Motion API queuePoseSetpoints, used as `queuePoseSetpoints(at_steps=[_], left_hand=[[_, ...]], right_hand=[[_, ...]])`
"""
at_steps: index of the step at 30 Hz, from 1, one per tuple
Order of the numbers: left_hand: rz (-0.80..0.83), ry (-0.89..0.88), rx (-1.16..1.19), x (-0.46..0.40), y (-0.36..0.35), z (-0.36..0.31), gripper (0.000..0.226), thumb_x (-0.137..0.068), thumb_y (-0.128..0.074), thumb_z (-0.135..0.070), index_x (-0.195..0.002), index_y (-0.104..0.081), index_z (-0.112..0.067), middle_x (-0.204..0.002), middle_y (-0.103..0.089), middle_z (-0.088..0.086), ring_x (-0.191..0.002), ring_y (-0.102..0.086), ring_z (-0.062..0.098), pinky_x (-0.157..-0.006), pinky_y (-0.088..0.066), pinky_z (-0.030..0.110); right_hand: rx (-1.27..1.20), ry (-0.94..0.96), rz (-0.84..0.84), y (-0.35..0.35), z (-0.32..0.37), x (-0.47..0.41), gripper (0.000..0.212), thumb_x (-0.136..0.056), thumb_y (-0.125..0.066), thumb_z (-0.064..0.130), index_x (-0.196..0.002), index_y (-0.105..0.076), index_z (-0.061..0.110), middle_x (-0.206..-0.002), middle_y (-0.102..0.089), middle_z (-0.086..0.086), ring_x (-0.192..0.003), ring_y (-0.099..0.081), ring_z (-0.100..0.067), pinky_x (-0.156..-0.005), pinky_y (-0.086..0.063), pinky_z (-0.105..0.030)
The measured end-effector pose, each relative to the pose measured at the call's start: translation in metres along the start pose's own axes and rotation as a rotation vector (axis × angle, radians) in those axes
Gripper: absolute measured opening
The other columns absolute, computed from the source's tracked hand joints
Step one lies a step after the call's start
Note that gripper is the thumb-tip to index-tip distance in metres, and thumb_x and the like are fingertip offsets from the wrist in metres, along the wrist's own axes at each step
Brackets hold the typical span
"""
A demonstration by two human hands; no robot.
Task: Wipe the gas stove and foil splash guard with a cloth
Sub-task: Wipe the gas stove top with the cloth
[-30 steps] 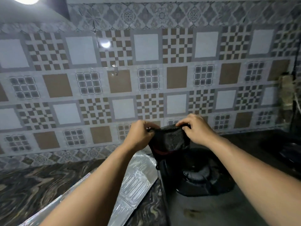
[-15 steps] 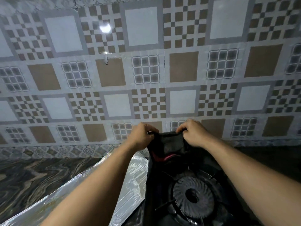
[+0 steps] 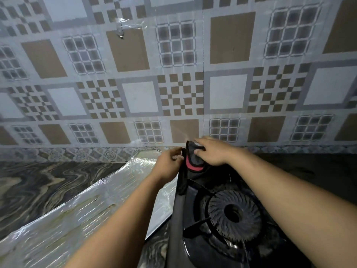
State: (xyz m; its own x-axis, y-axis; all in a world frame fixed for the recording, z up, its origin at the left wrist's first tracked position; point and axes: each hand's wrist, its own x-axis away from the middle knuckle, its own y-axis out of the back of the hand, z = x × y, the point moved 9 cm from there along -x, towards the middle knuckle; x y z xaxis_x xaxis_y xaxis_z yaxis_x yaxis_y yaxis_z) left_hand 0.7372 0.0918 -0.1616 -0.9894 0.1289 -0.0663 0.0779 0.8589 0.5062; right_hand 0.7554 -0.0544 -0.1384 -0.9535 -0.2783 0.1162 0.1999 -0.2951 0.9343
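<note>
Dark cloth [image 3: 194, 159], with a red trim, sits bunched at the far left corner of the gas stove [image 3: 222, 219], close to the tiled wall. We pinch its left edge in our left hand [image 3: 169, 165], while our right hand [image 3: 211, 153] grips the top of the bundle. It looks soft, light and limp, so we judge it best gathered into a firm pad. Foil splash guard [image 3: 87, 207] lies flat on the surface beside the stove; thin and crinkly, it probably tears under hard rubbing.
</note>
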Motion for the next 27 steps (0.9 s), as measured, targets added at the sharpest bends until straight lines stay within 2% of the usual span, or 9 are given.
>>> queuePoseSetpoints(at_steps=[3, 6, 9, 13, 17, 20, 23, 25, 27], left_hand=[[0.090, -0.022, 0.047, 0.008, -0.010, -0.001, 0.039, -0.095, -0.045, -0.003, -0.117, -0.065, -0.028, -0.118, -0.070, -0.009, -0.111, -0.064, 0.008, -0.102, -0.049, 0.036], [0.094, -0.042, 0.091, 0.008, -0.013, 0.001, 0.045, -0.092, -0.047, -0.003, -0.131, -0.060, -0.019, -0.126, -0.068, -0.004, -0.113, -0.064, 0.010, -0.102, -0.049, 0.034], [0.095, -0.051, 0.083, 0.010, -0.013, 0.001, 0.043, -0.090, -0.051, -0.004, -0.130, -0.062, -0.016, -0.122, -0.070, 0.000, -0.106, -0.067, 0.011, -0.096, -0.052, 0.027], [0.051, -0.096, 0.021, 0.009, -0.013, -0.002, 0.042, -0.081, -0.051, -0.020, -0.119, -0.068, -0.019, -0.113, -0.073, -0.002, -0.102, -0.069, 0.013, -0.094, -0.053, 0.036], [0.064, -0.148, -0.107, 0.004, -0.021, -0.004, 0.042, -0.079, -0.045, -0.032, -0.110, -0.068, -0.016, -0.109, -0.072, 0.007, -0.099, -0.067, 0.022, -0.087, -0.053, 0.040], [0.092, -0.159, -0.214, 0.000, -0.025, -0.005, 0.058, -0.078, -0.036, -0.044, -0.118, -0.063, -0.013, -0.118, -0.066, 0.013, -0.107, -0.060, 0.028, -0.092, -0.049, 0.034], [0.123, -0.127, -0.310, -0.001, -0.027, -0.005, 0.058, -0.084, -0.033, -0.036, -0.129, -0.056, -0.009, -0.133, -0.055, 0.018, -0.121, -0.051, 0.033, -0.095, -0.036, 0.025], [0.150, -0.106, -0.358, -0.001, -0.029, -0.007, 0.050, -0.092, -0.037, -0.026, -0.134, -0.052, -0.005, -0.141, -0.049, 0.019, -0.129, -0.045, 0.033, -0.101, -0.033, 0.025], [0.164, -0.097, -0.411, -0.003, -0.030, -0.009, 0.048, -0.094, -0.039, -0.025, -0.137, -0.049, -0.004, -0.145, -0.045, 0.019, -0.130, -0.045, 0.035, -0.106, -0.034, 0.032]], right_hand=[[0.143, -0.171, 0.222, -0.032, -0.005, -0.008, 0.077, -0.097, -0.027, 0.063, -0.155, 0.010, 0.028, -0.165, 0.010, -0.009, -0.150, 0.004, -0.039, -0.121, -0.003, -0.053], [0.212, -0.257, 0.296, -0.044, -0.012, -0.010, 0.084, -0.088, -0.019, 0.078, -0.151, 0.017, 0.036, -0.162, 0.022, -0.003, -0.148, 0.015, -0.041, -0.118, 0.001, -0.060], [0.227, -0.257, 0.302, -0.044, -0.013, -0.008, 0.086, -0.084, -0.016, 0.083, -0.150, 0.019, 0.040, -0.163, 0.021, -0.001, -0.148, 0.017, -0.038, -0.118, 0.002, -0.060], [0.219, -0.236, 0.324, -0.042, -0.016, -0.008, 0.087, -0.083, -0.018, 0.083, -0.151, 0.016, 0.039, -0.164, 0.016, 0.000, -0.150, 0.013, -0.035, -0.119, 0.004, -0.056], [0.139, -0.138, 0.335, -0.040, -0.020, -0.014, 0.085, -0.088, -0.024, 0.077, -0.154, 0.009, 0.037, -0.166, 0.003, -0.003, -0.152, -0.001, -0.027, -0.122, -0.003, -0.047], [0.088, -0.112, 0.315, -0.037, -0.028, -0.011, 0.084, -0.086, -0.027, 0.078, -0.155, -0.001, 0.038, -0.165, -0.008, -0.001, -0.151, -0.011, -0.026, -0.122, -0.010, -0.047], [0.041, -0.129, 0.337, -0.034, -0.038, -0.006, 0.099, -0.071, -0.026, 0.088, -0.155, -0.005, 0.040, -0.165, -0.009, 0.000, -0.151, -0.012, -0.026, -0.122, -0.010, -0.049], [0.020, -0.160, 0.356, -0.031, -0.050, -0.003, 0.104, -0.066, -0.027, 0.089, -0.155, -0.005, 0.040, -0.166, -0.006, 0.001, -0.151, -0.009, -0.026, -0.122, -0.009, -0.050], [0.009, -0.178, 0.358, -0.028, -0.062, 0.002, 0.093, -0.077, -0.029, 0.083, -0.155, -0.004, 0.039, -0.166, -0.004, 0.002, -0.152, -0.006, -0.025, -0.122, -0.007, -0.051]])
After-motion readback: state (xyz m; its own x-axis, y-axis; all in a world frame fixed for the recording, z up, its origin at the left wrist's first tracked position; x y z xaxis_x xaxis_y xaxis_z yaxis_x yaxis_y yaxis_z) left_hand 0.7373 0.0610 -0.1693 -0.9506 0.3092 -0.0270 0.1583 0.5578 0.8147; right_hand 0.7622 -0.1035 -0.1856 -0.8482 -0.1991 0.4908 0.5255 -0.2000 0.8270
